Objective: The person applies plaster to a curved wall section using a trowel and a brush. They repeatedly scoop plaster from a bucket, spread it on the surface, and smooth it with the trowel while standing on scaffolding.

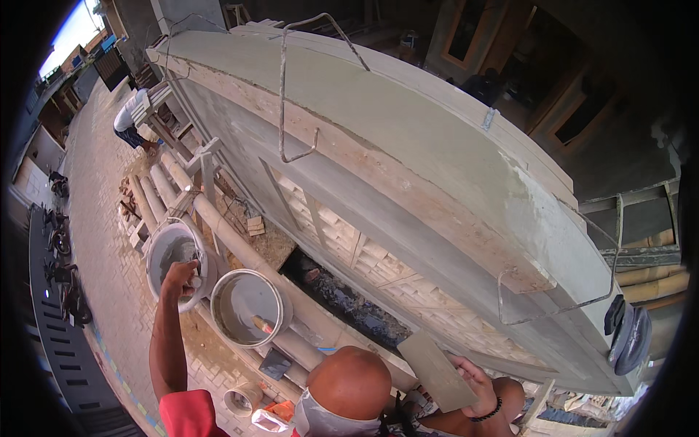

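My left hand [180, 277] reaches down into a whitish bucket [154, 280] of grey mortar. Its fingers are closed, but what they grip is mostly hidden against the mortar. Beside that bucket stands a second one [287, 306], holding grey liquid and a brush [261, 324] with a yellowish handle that leans on its inner wall. Close to my right knee, my right hand [477, 386], a dark bead bracelet at its wrist, grips a flat rectangular plastering float [437, 371] coated in grey-green. Wet grey-green plaster [408, 109] covers part of the wall top in front of me.
Bent metal rods [282, 95] clamp a long wooden board [408, 178] along the wall. Bamboo poles [218, 222] carry the buckets above a dark drain [349, 298]. A small pail [242, 399] sits low down. Farther left, a person [131, 116] bends over.
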`<state>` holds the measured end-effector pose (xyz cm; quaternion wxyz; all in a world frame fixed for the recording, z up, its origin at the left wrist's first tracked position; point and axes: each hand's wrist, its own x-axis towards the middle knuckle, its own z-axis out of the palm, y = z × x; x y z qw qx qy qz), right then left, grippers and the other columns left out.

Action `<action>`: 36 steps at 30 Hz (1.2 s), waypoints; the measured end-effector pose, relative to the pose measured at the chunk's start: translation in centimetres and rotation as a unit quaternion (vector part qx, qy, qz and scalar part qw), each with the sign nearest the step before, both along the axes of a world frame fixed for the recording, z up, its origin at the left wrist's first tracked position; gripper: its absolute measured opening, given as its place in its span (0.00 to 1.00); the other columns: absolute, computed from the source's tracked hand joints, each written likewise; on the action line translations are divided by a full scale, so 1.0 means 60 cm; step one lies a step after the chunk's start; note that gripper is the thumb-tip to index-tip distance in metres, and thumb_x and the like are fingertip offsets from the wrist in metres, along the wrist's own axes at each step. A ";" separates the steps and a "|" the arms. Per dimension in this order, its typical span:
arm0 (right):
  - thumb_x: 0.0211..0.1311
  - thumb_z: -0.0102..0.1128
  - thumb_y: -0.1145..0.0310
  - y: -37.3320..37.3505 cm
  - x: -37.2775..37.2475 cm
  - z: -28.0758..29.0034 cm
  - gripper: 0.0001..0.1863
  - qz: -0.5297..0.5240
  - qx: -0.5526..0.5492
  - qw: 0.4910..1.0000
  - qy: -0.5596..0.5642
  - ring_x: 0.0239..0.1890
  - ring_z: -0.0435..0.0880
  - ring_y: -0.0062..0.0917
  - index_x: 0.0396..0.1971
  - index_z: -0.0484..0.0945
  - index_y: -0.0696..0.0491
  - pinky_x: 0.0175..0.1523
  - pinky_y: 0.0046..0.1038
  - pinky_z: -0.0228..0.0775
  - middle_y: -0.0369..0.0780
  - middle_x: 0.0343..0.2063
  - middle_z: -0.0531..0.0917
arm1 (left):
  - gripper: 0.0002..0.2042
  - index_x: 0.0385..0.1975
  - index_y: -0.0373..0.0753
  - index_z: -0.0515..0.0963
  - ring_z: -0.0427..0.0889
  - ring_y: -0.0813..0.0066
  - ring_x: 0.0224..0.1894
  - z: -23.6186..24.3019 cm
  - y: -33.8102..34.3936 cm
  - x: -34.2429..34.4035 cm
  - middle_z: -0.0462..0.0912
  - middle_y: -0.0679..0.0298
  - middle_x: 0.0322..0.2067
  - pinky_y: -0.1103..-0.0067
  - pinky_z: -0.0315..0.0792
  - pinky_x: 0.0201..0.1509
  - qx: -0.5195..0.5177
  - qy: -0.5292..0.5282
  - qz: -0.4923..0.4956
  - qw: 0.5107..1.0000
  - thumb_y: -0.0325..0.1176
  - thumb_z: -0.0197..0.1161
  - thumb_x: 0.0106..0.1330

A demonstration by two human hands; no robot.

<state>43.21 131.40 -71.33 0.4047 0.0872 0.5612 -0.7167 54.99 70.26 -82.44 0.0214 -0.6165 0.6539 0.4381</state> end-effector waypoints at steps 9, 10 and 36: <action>0.65 0.49 0.59 0.032 -0.004 -0.017 0.25 -0.001 0.000 1.000 -0.021 0.48 0.75 0.24 0.55 0.62 0.62 0.51 0.26 0.68 0.42 0.47 0.74 | 0.03 0.17 0.36 0.71 0.70 0.68 0.12 -0.035 -0.099 0.094 0.70 0.60 0.14 0.75 0.59 0.09 0.063 -0.004 0.005 0.998 0.22 0.57 0.46; 0.65 0.49 0.61 0.025 0.001 -0.013 0.25 -0.017 -0.001 1.000 -0.010 0.46 0.76 0.23 0.55 0.62 0.62 0.50 0.26 0.69 0.42 0.47 0.75 | 0.03 0.14 0.36 0.70 0.69 0.67 0.10 -0.023 -0.098 0.109 0.69 0.58 0.12 0.77 0.56 0.08 0.103 0.019 0.013 0.994 0.21 0.55 0.45; 0.63 0.52 0.59 -0.028 -0.002 0.032 0.27 -0.003 -0.078 0.996 0.041 0.47 0.76 0.25 0.54 0.62 0.64 0.52 0.27 0.69 0.43 0.48 0.74 | 0.23 0.49 0.38 0.70 0.69 0.54 0.44 0.132 0.128 0.025 0.72 0.53 0.39 0.68 0.64 0.49 -0.358 -0.048 -0.455 0.814 0.22 0.57 0.49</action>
